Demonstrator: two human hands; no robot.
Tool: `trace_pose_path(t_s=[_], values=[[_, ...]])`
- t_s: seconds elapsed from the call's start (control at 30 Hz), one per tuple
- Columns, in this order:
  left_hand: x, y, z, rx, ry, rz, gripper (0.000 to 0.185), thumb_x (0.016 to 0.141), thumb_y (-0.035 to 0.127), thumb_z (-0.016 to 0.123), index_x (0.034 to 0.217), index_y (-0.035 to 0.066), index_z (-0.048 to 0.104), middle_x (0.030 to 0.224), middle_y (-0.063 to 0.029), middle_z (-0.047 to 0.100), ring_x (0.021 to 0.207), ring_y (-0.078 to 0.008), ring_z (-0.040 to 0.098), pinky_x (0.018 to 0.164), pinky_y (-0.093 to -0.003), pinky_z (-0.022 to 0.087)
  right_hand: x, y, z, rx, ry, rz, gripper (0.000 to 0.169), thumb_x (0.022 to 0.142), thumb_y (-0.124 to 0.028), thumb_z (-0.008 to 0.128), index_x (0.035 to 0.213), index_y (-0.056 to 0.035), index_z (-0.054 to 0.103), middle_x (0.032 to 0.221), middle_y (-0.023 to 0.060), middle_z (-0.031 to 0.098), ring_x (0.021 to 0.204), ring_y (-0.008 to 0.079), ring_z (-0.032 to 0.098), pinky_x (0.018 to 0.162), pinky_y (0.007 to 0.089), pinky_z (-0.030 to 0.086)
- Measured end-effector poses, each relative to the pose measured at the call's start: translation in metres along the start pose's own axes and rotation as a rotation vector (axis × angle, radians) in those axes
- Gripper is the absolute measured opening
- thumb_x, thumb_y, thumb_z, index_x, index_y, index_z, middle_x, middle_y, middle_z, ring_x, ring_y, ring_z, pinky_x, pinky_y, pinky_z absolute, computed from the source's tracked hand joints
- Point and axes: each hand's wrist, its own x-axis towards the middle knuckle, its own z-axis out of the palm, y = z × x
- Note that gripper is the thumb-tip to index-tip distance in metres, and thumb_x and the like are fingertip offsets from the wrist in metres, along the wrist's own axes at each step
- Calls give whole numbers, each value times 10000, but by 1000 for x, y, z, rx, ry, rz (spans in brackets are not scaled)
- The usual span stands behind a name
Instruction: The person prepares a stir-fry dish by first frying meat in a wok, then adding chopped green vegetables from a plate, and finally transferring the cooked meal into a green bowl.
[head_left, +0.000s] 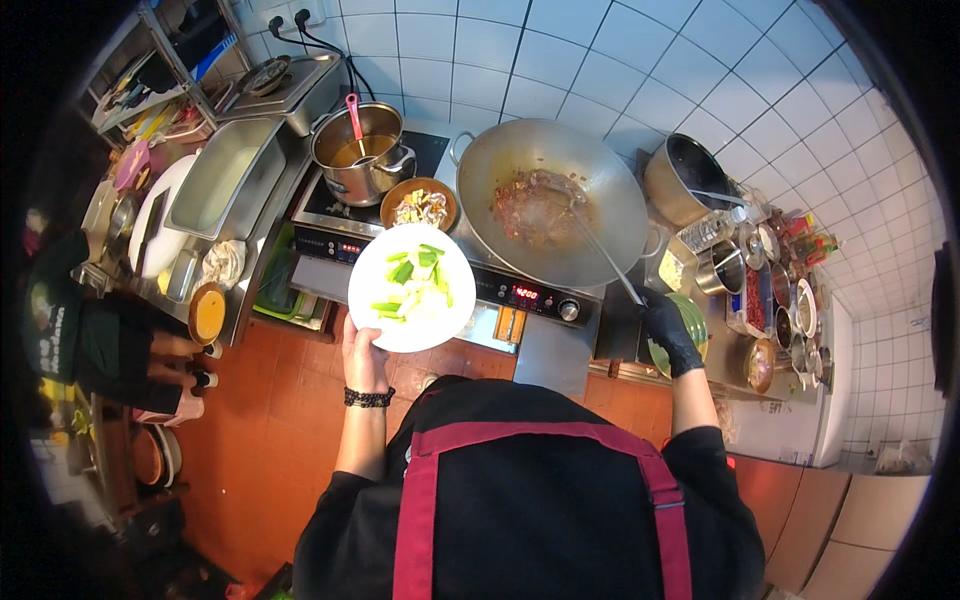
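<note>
My left hand (365, 351) is bare, wears a dark bead bracelet and grips the near rim of a white plate (454, 330). Cut green vegetable pieces (405, 270), like scallion, lie on that plate. In a black glove, my right hand (669, 330) holds the long handle of a metal ladle or spatula (611, 262). Its head rests in the large wok (480, 202), in a reddish-brown simmering mixture (540, 206). Just behind the white plate, a brown bowl (448, 196) holds chopped pale and purplish pieces. The wok sits over a cooktop with a lit red display (525, 293).
A steel pot (356, 180) with a pink-handled ladle stands left of the wok. Another pot (671, 180) stands to its right. Green plates (694, 319) lie beside my gloved hand. Ingredient containers crowd the right counter. A person (112, 330) stands at far left near a steel tray (225, 176).
</note>
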Motion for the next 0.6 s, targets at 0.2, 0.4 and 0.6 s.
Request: trace_pose_path(t_s=[0.2, 0.4, 0.6], values=[[-1, 1, 10, 1, -34, -35, 457, 682, 63, 454, 1138, 67, 423, 1061, -87, 514, 929, -197, 529, 711, -336, 492, 66, 119, 26, 235, 304, -132, 286, 811, -139, 532, 1084, -54, 539, 720, 27, 584, 538, 75, 488, 468, 213, 398], [-15, 6, -6, -13, 76, 4, 446, 686, 55, 441, 1132, 66, 430, 1046, -87, 521, 901, -193, 545, 652, -311, 508, 78, 21, 28, 587, -157, 92, 336, 812, -164, 551, 1131, -62, 522, 629, 2, 513, 503, 84, 456, 430, 216, 357], [-14, 7, -8, -9, 44, 7, 463, 684, 44, 441, 1147, 61, 428, 1032, -84, 532, 899, -189, 551, 673, -310, 508, 100, 35, 46, 78, 85, -208, 370, 778, -153, 554, 1146, -126, 526, 752, 89, 598, 605, 199, 557, 555, 307, 447]])
